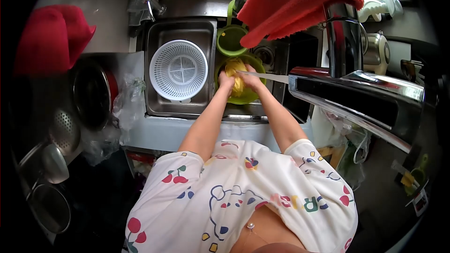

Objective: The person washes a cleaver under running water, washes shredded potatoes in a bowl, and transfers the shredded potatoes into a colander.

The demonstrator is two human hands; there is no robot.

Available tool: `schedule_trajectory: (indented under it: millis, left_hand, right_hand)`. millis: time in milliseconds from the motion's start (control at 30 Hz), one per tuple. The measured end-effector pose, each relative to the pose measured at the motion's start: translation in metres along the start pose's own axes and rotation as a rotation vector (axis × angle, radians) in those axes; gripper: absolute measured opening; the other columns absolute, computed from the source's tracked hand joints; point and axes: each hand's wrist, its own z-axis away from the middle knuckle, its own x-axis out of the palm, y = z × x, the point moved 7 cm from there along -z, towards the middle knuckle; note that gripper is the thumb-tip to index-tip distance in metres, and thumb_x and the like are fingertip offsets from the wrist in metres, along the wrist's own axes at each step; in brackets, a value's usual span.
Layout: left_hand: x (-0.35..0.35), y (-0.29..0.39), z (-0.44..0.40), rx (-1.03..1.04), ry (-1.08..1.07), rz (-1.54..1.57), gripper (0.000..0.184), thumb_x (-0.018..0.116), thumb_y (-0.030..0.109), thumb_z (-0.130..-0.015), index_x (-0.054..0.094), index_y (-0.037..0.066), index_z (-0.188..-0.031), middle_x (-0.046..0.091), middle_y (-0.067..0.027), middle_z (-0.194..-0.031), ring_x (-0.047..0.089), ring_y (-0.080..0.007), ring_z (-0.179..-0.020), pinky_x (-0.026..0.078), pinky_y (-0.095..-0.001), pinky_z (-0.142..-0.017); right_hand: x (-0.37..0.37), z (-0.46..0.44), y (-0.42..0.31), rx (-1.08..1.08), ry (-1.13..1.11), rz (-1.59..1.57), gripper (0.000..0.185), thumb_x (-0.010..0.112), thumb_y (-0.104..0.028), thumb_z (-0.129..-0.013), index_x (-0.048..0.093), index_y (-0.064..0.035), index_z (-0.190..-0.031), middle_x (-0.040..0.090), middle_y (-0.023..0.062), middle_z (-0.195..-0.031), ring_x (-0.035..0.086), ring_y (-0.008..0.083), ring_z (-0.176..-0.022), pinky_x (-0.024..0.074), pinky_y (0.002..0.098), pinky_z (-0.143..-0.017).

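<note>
Both of my hands are down inside a lime-green basin in the right-hand sink bowl. My left hand is closed around the left side of a yellow, crumpled, leafy-looking bundle. On the bundle's other side, my right hand grips it too, with its fingers partly hidden. A thin stream of water runs from the chrome faucet onto the bundle between my hands. Whether the bundle is one piece or several leaves cannot be made out.
A white plastic colander stands in the left sink bowl. Behind the basin sits a smaller green container. A red towel hangs over the faucet column. Pans and a perforated skimmer hang at the left.
</note>
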Motion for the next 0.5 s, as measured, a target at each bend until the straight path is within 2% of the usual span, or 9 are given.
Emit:
schedule_trajectory:
  millis: [100,133,167,200,300,333,433,467,500]
  left_hand:
    - [-0.021,0.033,0.031,0.050,-0.015,-0.074,0.031,0.060,0.001,-0.078,0.060,-0.001,-0.109,0.067,-0.0178,-0.100,0.065,-0.0327,-0.093,0.050,-0.0368,-0.081]
    - [-0.024,0.043,0.038,0.105,-0.005,-0.111,0.030,0.058,0.000,-0.078,0.060,-0.001,-0.108,0.067,-0.0183,-0.099,0.065,-0.0345,-0.093,0.050,-0.0369,-0.082]
    - [-0.027,0.055,0.042,0.162,0.007,-0.145,0.029,0.056,0.000,-0.079,0.060,-0.001,-0.107,0.067,-0.0189,-0.099,0.065,-0.0363,-0.094,0.049,-0.0369,-0.082]
    - [-0.029,0.062,0.049,0.154,-0.063,-0.159,0.042,0.055,0.004,-0.079,0.055,0.002,-0.120,0.062,-0.0232,-0.113,0.057,-0.0409,-0.109,0.045,-0.0422,-0.094]
    - [-0.028,0.082,0.075,0.414,-0.041,-0.191,0.060,0.055,0.004,-0.078,0.042,0.001,-0.136,0.051,-0.0244,-0.132,0.049,-0.0419,-0.120,0.041,-0.0396,-0.101]
    - [-0.022,0.086,0.082,0.391,-0.156,-0.254,0.075,0.057,0.010,-0.079,0.025,0.003,-0.147,0.033,-0.0226,-0.148,0.036,-0.0391,-0.134,0.033,-0.0429,-0.108]
    - [-0.025,0.113,0.114,0.477,-0.290,-0.801,0.086,0.060,0.016,-0.076,0.017,0.002,-0.149,0.016,-0.0200,-0.155,0.019,-0.0399,-0.142,0.026,-0.0534,-0.111]
    - [-0.020,0.103,0.110,0.482,-0.330,-0.954,0.094,0.063,0.019,-0.073,0.011,0.004,-0.150,0.007,-0.0173,-0.157,0.007,-0.0394,-0.144,0.018,-0.0599,-0.111]
    - [-0.016,0.095,0.104,0.470,-0.332,-0.967,0.093,0.062,0.021,-0.074,0.011,0.005,-0.151,0.007,-0.0153,-0.158,0.007,-0.0383,-0.145,0.016,-0.0581,-0.113]
  right_hand:
    - [-0.009,0.007,-0.015,-0.177,-0.061,0.182,0.041,0.067,-0.020,-0.082,0.058,0.0001,-0.117,0.067,0.0186,-0.105,0.064,0.0230,-0.094,0.0496,0.0327,-0.082]
    - [-0.013,0.017,-0.027,-0.234,0.011,0.242,0.034,0.065,-0.019,-0.083,0.061,-0.0003,-0.111,0.068,0.0188,-0.100,0.066,0.0295,-0.092,0.0503,0.0362,-0.081]
    - [-0.016,0.018,-0.021,-0.251,0.052,0.241,0.034,0.064,-0.019,-0.083,0.061,-0.0009,-0.112,0.068,0.0189,-0.100,0.065,0.0315,-0.094,0.0500,0.0376,-0.083]
    - [-0.017,0.017,-0.001,-0.265,0.092,0.240,0.033,0.063,-0.018,-0.084,0.061,-0.0014,-0.112,0.067,0.0190,-0.099,0.065,0.0335,-0.095,0.0498,0.0389,-0.084]
    - [-0.013,0.037,-0.002,-0.265,0.008,0.333,0.045,0.061,-0.017,-0.084,0.052,-0.0024,-0.126,0.056,0.0247,-0.120,0.053,0.0409,-0.114,0.0434,0.0426,-0.096]
    - [-0.010,0.055,-0.023,-0.219,-0.067,0.440,0.051,0.061,-0.018,-0.084,0.048,-0.0028,-0.131,0.050,0.0261,-0.128,0.049,0.0418,-0.119,0.0414,0.0425,-0.099]
    - [-0.004,0.083,-0.059,-0.310,-0.221,0.646,0.070,0.059,-0.019,-0.084,0.029,-0.0065,-0.145,0.024,0.0275,-0.148,0.031,0.0487,-0.131,0.0321,0.0499,-0.107]
    - [0.001,0.080,-0.054,-0.336,-0.212,0.743,0.070,0.058,-0.020,-0.085,0.027,-0.0073,-0.146,0.022,0.0268,-0.149,0.029,0.0494,-0.132,0.0307,0.0524,-0.107]
    - [0.007,0.080,-0.054,-0.339,-0.230,0.811,0.068,0.055,-0.020,-0.086,0.026,-0.0082,-0.147,0.020,0.0263,-0.151,0.027,0.0500,-0.133,0.0294,0.0550,-0.107]
